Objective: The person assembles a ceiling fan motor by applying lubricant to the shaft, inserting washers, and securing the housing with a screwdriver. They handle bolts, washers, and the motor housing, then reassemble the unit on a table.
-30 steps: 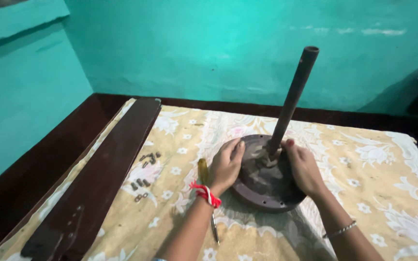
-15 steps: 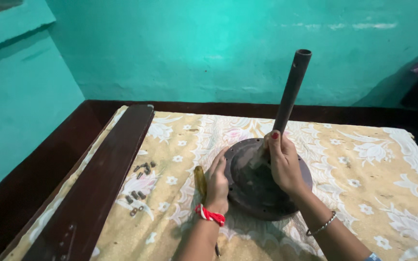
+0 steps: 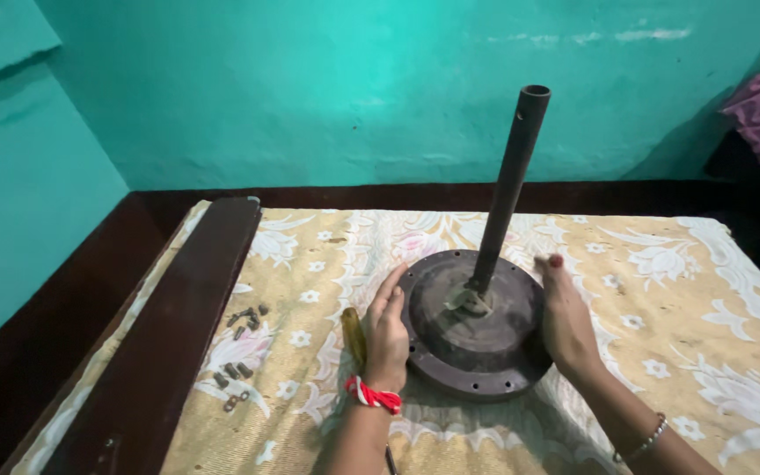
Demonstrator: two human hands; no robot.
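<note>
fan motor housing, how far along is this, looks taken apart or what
Done: a dark blade lies detached on the patterned cloth, with loose screws beside it. In hand: left hand and right hand flank the round motor housing, its rod upright. Left: the housing looks closed; a screwdriver lies unused.

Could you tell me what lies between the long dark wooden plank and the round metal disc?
In the head view: small screws, a yellow-handled screwdriver and the left hand.
</note>
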